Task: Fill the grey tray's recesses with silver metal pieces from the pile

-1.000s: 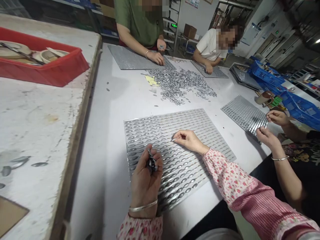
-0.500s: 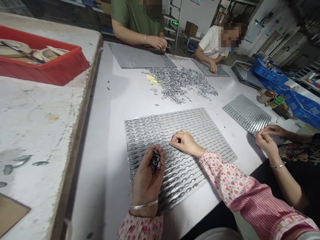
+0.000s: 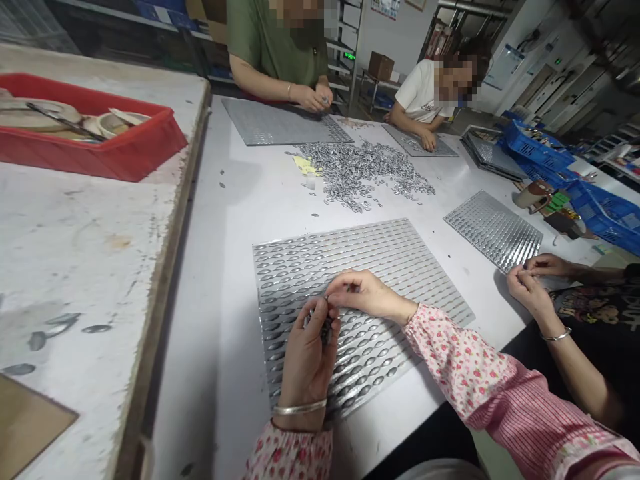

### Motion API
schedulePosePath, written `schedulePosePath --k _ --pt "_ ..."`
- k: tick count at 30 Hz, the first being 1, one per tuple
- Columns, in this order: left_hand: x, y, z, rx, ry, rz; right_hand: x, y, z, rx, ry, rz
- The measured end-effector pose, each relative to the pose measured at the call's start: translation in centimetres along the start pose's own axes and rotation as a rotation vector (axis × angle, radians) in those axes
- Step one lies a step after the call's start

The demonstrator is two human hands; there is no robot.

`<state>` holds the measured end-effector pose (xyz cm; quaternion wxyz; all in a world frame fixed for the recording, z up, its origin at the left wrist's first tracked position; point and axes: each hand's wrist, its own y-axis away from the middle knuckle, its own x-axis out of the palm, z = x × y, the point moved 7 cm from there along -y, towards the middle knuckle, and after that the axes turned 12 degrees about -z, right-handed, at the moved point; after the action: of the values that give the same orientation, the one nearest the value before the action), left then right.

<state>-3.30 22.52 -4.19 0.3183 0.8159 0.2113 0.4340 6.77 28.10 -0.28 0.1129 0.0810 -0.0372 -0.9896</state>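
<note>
My left hand (image 3: 307, 363) is cupped around a bunch of small grey leaf-shaped pieces (image 3: 326, 331), its thumb pointing up over them. At its thumb tip, the fingers of my right hand (image 3: 367, 293) are pinched together; whatever is between them is too small to make out. Both hands are over a rectangular panel (image 3: 440, 293) lying flat on the table. Rows of the same grey pieces cover the panel's left and near parts, while thin shiny strips run across its far right part. The hands hide some of the rows.
Beyond the panel lies a loose pile of grey pieces (image 3: 360, 170) beside a yellow paper (image 3: 304, 165). A co-worker's hands (image 3: 533, 283) are at another panel (image 3: 495, 223) on the right. Two more people sit across the table. A red tray (image 3: 150, 150) stands on the raised surface at left.
My right hand has moved left off the panel's rows to my left hand's fingertips. The left hand has closed more over its pieces. The view has shifted slightly.
</note>
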Motion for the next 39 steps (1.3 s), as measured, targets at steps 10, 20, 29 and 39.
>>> schedulePosePath --k 10,20,29,39 --pt "-0.1 0.5 -0.6 -0.073 0.018 -0.130 -4.8 -1.7 -1.8 -0.008 -0.066 -0.196" --pt "-0.3 0.1 0.2 -0.172 0.040 -0.149 -5.4 -2.2 -3.9 -0.223 0.579 -0.108" --pt "-0.1 -0.1 -0.7 -0.074 0.095 -0.032 -4.8 -2.0 -2.9 -0.342 0.689 -0.164" --pt "0.0 -0.3 -0.7 -0.055 0.058 0.015 -3.5 -2.5 -3.8 -0.363 0.774 -0.155"
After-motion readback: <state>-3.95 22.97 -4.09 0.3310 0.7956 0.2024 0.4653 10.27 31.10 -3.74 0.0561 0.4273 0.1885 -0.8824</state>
